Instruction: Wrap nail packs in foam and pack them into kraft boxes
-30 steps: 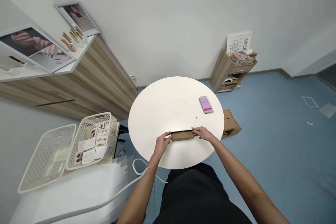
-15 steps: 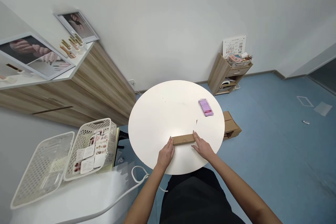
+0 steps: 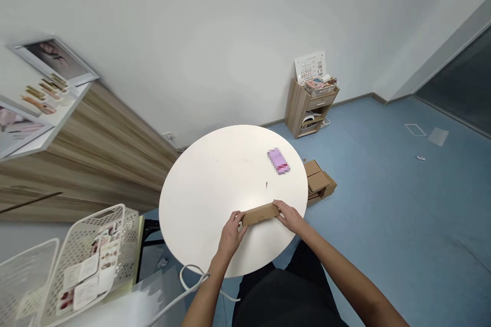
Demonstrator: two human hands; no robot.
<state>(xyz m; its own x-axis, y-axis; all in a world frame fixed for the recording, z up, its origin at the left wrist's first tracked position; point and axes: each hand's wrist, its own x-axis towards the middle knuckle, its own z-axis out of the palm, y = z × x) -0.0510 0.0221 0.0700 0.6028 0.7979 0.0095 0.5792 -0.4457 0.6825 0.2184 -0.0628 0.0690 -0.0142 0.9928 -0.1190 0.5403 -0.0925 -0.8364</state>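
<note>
Left hand (image 3: 231,235) clasps one end of a slim brown cardboard box (image 3: 261,214), which sits over the near side of a round white table (image 3: 215,179); my right hand (image 3: 290,216) clasps the other end. Farther right on the tabletop lies a blurred pink packet (image 3: 279,161), and brown cardboard boxes (image 3: 316,180) sit on the blue floor (image 3: 383,214) beyond the table's edge.
</note>
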